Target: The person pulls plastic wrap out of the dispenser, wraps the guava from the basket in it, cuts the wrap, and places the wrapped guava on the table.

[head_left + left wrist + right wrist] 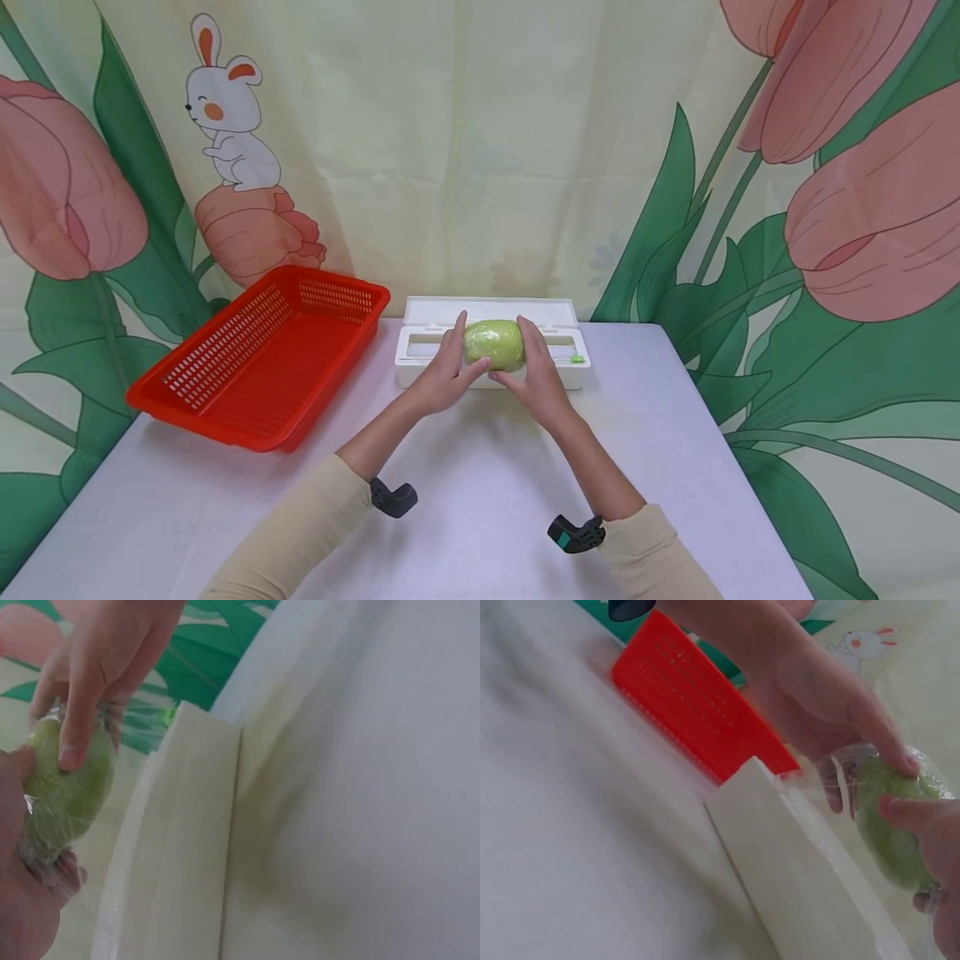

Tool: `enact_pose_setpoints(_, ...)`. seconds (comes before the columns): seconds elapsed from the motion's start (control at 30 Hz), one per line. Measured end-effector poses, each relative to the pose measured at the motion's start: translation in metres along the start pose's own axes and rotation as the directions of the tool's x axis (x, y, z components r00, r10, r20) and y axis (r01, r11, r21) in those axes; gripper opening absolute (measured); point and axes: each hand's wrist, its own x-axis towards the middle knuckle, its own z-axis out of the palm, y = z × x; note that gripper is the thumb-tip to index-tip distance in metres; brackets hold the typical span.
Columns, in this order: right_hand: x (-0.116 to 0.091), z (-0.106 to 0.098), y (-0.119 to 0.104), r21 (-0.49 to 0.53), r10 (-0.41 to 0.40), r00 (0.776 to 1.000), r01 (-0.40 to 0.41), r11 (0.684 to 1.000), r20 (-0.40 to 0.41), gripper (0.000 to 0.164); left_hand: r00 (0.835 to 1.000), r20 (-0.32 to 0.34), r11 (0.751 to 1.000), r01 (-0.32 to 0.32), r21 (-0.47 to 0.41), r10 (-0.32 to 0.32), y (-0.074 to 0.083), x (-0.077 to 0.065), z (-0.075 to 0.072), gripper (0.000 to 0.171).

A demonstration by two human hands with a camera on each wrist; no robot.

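Both hands hold an oval, pale green fruit or vegetable [493, 343] wrapped in clear cling film, raised over a white cling film dispenser [491, 381]. My left hand [442, 377] grips its left end, thumb across the near side. From the other end, my right hand [537, 377] holds it the same way, the two thumbs close together. Loose film bunches at both ends of the green item [71, 791] in the left wrist view. Behind it the dispenser's lid [491, 312] stands raised, and a small green slider [577, 359] sits at the dispenser's right end.
A red plastic basket [288, 417] with slotted walls stands on the left of the table, close to the dispenser. White cloth covers the table [480, 500]. Behind hangs a curtain [525, 150] printed with tulips and a rabbit. Each forearm carries a black wrist camera [576, 534].
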Motion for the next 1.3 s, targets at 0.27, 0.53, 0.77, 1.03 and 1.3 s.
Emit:
enact_pose_setpoints(0.27,0.002,-0.002,0.0,0.006,0.016,1.0,-0.016,1.0,-0.026,0.09,0.996,-0.073,0.998,-0.049,-0.027,0.047,-0.001,-0.003,0.0,0.105)
enact_pose_setpoints(0.53,0.004,-0.008,0.005,0.039,0.101,0.993,-0.104,0.994,0.062,0.089,0.978,-0.151,0.99,-0.142,0.009,0.142,-0.013,0.003,0.001,0.095)
enact_pose_setpoints(0.77,0.007,-0.003,0.012,0.127,0.181,0.981,-0.188,0.974,0.064,0.091,0.981,-0.166,0.994,-0.106,-0.038,0.099,-0.02,0.006,0.003,0.079)
enact_pose_setpoints(1.03,0.006,0.005,0.02,0.145,0.179,0.984,-0.176,0.974,-0.004,0.097,0.986,-0.163,0.995,0.009,-0.102,-0.026,-0.026,0.008,0.004,0.079)
enact_pose_setpoints(1.3,0.006,0.012,0.03,0.132,0.119,0.992,-0.114,0.985,-0.033,0.092,0.976,-0.195,0.988,0.066,-0.138,-0.093,-0.026,0.011,0.006,0.074)
